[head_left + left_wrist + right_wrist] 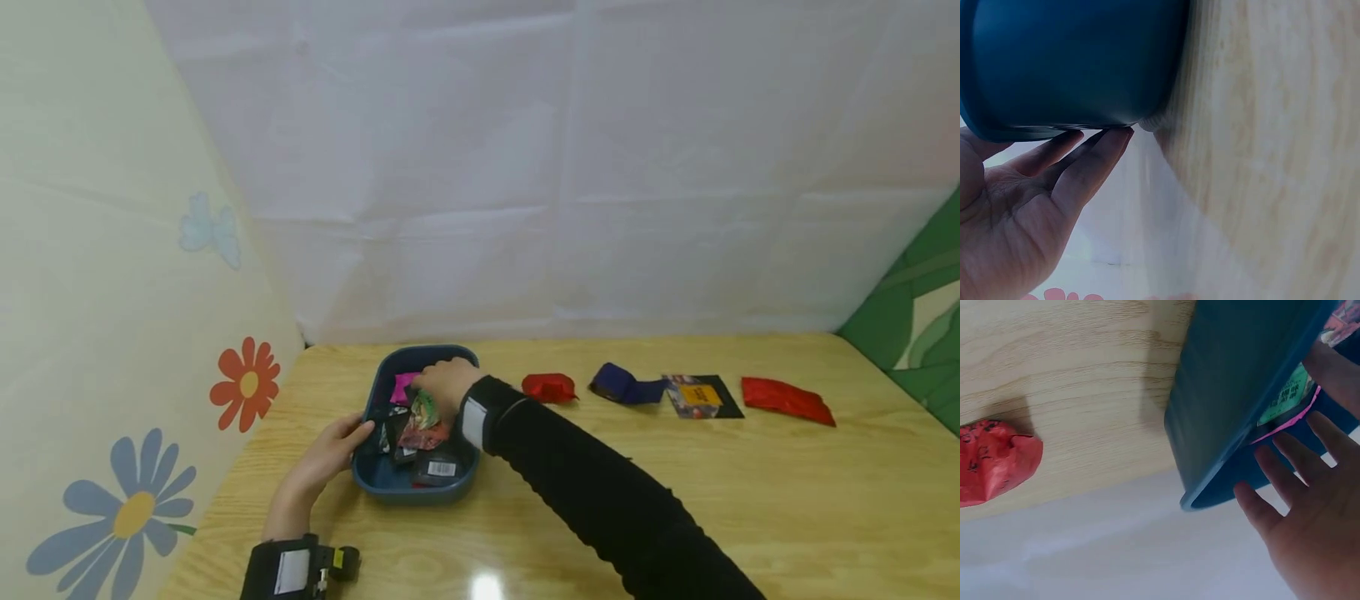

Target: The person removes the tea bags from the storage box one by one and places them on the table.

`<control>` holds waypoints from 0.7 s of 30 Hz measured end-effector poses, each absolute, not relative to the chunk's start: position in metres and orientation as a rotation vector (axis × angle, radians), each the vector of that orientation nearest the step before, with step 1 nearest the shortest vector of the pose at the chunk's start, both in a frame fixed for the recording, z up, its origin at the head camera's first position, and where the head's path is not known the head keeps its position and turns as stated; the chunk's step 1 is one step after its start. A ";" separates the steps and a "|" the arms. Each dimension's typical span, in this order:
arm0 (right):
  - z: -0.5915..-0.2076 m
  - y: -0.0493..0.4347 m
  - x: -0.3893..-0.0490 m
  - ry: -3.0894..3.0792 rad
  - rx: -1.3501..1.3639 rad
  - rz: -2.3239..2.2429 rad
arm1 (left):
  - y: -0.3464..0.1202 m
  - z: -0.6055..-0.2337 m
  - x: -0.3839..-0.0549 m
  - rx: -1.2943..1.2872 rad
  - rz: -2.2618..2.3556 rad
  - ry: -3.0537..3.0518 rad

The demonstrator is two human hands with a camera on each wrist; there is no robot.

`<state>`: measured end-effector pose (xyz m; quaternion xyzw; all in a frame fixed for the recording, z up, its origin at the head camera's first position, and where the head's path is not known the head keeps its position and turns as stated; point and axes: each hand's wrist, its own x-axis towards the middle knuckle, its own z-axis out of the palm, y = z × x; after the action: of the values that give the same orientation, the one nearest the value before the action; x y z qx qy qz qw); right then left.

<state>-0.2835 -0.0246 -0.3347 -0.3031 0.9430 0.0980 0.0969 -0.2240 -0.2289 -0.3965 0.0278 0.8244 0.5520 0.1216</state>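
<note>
A dark blue plastic bin (411,497) stands on the table and holds several small snack packets. My left hand (324,461) grips its left rim, thumb at the edge and fingers (1094,165) against the outer wall. My right hand (448,385) reaches over the opposite rim into the bin. In the right wrist view its fingers (1282,472) are spread apart, and nothing shows pinched between them. A green packet (1288,394) lies by the thumb. A pink packet (403,386) and a black packet with a barcode label (441,468) lie inside too. The right hand partly hides the contents.
Right of the bin, a row of packets lies along the back of the table: a crumpled red one (549,387), a dark blue one (627,386), a flat patterned one (701,396) and a long red one (787,400). White sheeting (570,208) hangs behind the table.
</note>
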 end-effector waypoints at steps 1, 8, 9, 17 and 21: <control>-0.336 -0.026 -0.283 2.793 -0.893 0.315 | -0.229 -0.397 -0.224 0.080 1.611 2.406; -0.344 -0.033 -0.287 2.813 -0.901 0.439 | -0.229 -0.397 -0.224 0.113 1.612 2.393; -0.344 -0.034 -0.288 2.818 -0.900 0.436 | -0.229 -0.397 -0.224 0.109 1.611 2.396; -0.343 -0.035 -0.291 2.816 -0.879 0.405 | -0.229 -0.396 -0.226 0.077 1.605 2.400; -0.343 -0.035 -0.291 2.814 -0.878 0.391 | -0.229 -0.397 -0.226 0.079 1.596 2.401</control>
<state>-0.2912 -0.0345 -0.3434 -0.2942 0.9430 0.1309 0.0840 -0.2259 -0.2294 -0.3966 0.0273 0.8256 0.5488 0.1284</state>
